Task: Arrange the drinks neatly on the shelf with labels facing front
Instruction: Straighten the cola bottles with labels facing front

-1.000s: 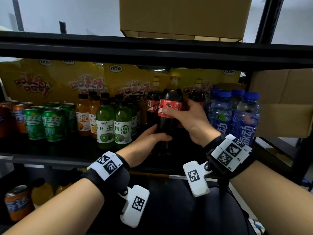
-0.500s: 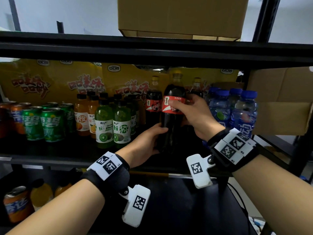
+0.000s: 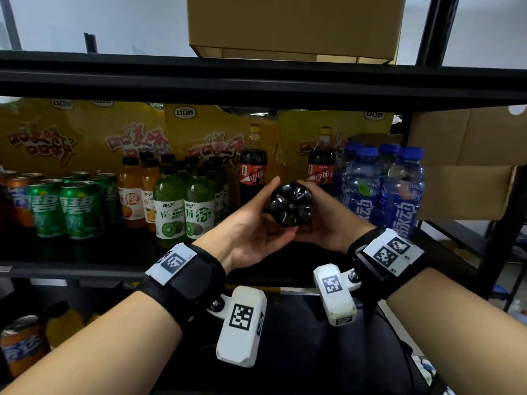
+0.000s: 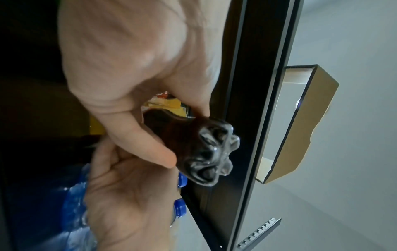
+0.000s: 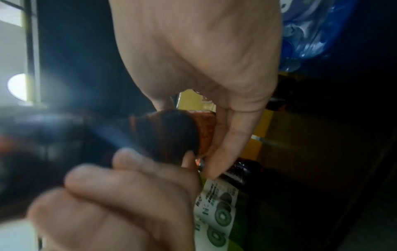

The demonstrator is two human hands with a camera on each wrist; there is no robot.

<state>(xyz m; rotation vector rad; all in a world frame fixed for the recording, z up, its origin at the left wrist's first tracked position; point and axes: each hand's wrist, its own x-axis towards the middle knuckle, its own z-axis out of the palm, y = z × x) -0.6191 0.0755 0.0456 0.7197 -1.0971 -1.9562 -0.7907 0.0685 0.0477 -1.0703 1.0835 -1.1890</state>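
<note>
Your left hand (image 3: 251, 232) and right hand (image 3: 328, 223) both clasp the dark plastic cola bottle (image 3: 291, 203), tipped base-first toward you, before the black metal shelf (image 3: 71, 269).

Dark cola bottle (image 3: 291, 203), held horizontal w/ petal-shaped base toward head cam: label, neck and cap hidden behind base and both hands. Left hand (image 3: 251, 232): fingertips hidden behind bottle body. Right hand (image 3: 325, 223): mostly occluded by bottle; only thumb side visible. Right wrist view: bottle body (image 5: 167, 135) blurred, label text unreadable; left edge smeared by glare. Rear cola bottles (image 3: 253, 169): lower halves hidden. Blue-capped clear water bottles (image 3: 399, 189): back row blocked by front row. Orange soda can (image 3: 20, 343) on lower tier: cut off by frame edge. Brown cardboard box (image 3: 293, 21) on top shelf: upper part cropped.
</note>
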